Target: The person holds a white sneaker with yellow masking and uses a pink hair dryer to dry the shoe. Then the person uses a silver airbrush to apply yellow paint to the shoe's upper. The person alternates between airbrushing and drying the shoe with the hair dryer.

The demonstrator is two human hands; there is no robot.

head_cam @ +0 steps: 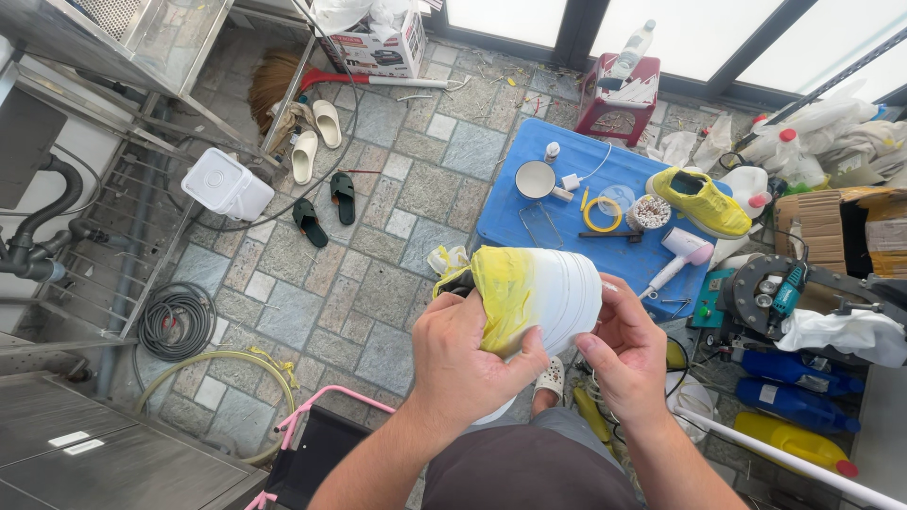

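- Nearest the camera, the left hand [468,364] is clamped over a yellow-and-white shoe [534,293], fingers curled tight around its yellow end, thumb pressed along the underside.
- The right hand [624,354] meets the shoe's white end from the other side, fingers bent and closed against its edge; the shoe is held in the air above the person's lap, between both hands.
- Just below and to the left, a pink-framed stool [312,444] stands on the floor; a stainless steel counter [85,444] fills the lower left corner.
- The floor [378,293] is paved in grey and tan stone tiles, with scraps scattered over it.
- A coiled grey hose [178,321] lies by a wire rack at the left, with a white plastic box [227,184] a little farther off.
- Beyond the hands, a blue mat [529,227] is spread on the tiles. On it sit a second yellow shoe [699,201], a white hair dryer [678,255], a roll of yellow tape [601,214] and a small round bowl [536,179].
- Dark sandals [324,210] and pale slippers [316,140] lie on the tiles left of the mat.
- Farther back, a broom [283,80] with a red handle rests near a cardboard box [378,47], and a red stool [619,94] stands before the bright windows.
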